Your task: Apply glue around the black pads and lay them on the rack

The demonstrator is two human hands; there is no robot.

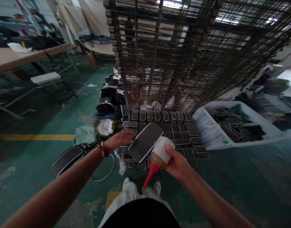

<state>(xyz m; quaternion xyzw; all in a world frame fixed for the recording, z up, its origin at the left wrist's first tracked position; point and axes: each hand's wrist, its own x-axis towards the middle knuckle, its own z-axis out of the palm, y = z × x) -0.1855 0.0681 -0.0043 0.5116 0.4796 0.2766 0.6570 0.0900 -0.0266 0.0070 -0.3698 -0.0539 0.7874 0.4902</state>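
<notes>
My right hand (177, 161) is wrapped round a bottle (161, 152) with a white label and a long red nozzle, which points down toward my legs. Just left of the bottle, a dark rounded panel (145, 142) with a light edge lies tilted over rows of smaller dark pieces (175, 130). My left hand (120, 141) reaches to the panel's left edge with its fingers stretched out; whether they touch it I cannot tell.
A tall wire rack (159, 57) rises behind the pieces. To the right stands a white bin (207, 133) holding dark pieces. Dark panels (67, 160) and a green bag (85, 135) lie on the floor at left. A table (36, 57) stands further back.
</notes>
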